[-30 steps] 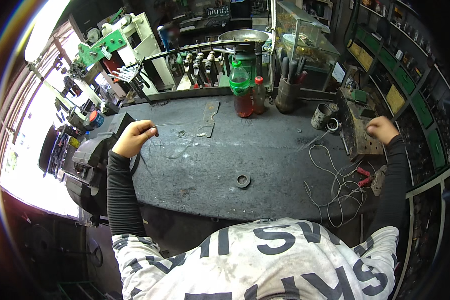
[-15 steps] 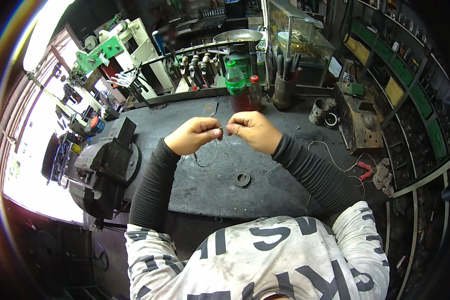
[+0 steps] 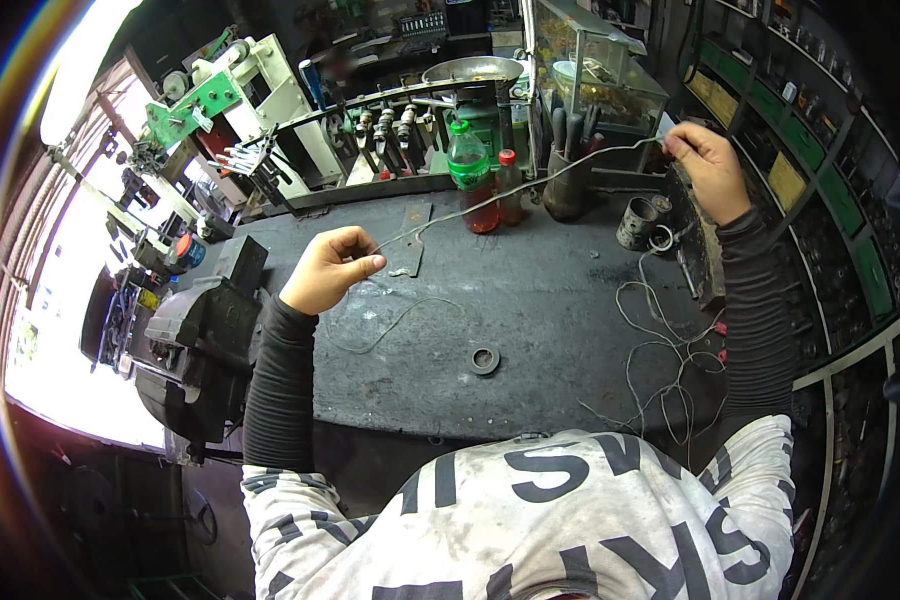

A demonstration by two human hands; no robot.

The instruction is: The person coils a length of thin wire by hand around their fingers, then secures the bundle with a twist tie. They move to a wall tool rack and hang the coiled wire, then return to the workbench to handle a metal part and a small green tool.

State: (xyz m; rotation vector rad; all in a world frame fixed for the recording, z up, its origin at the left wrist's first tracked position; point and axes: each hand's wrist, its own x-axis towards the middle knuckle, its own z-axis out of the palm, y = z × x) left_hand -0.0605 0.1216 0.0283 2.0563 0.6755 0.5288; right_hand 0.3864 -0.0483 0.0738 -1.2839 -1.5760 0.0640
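A thin grey cord (image 3: 530, 184) runs through the air between my two hands, sagging slightly. My left hand (image 3: 332, 270) pinches it above the left part of the bench, thumb against the fingers. Up at the right, beside the metal block on the bench, my right hand (image 3: 712, 172) pinches the other end of that span. More thin cord lies loosely curved on the bench below my left hand, and tangled loops (image 3: 660, 345) rest by my right forearm. A dark roll of tape (image 3: 484, 360) lies on the bench between my arms.
On the dark workbench (image 3: 530, 300), a bench vise (image 3: 205, 340) stands at left. A green-capped bottle (image 3: 472, 175), a red-capped bottle (image 3: 508, 185) and a can of tools (image 3: 567, 180) line the back. A flat metal plate (image 3: 412, 245) lies near my left hand. A metal cup (image 3: 635, 222) stands at right.
My hands have moved from close together to far apart, the right one up and rightward, the left one leftward. The cord now stretches between them, and loops lie at the right.
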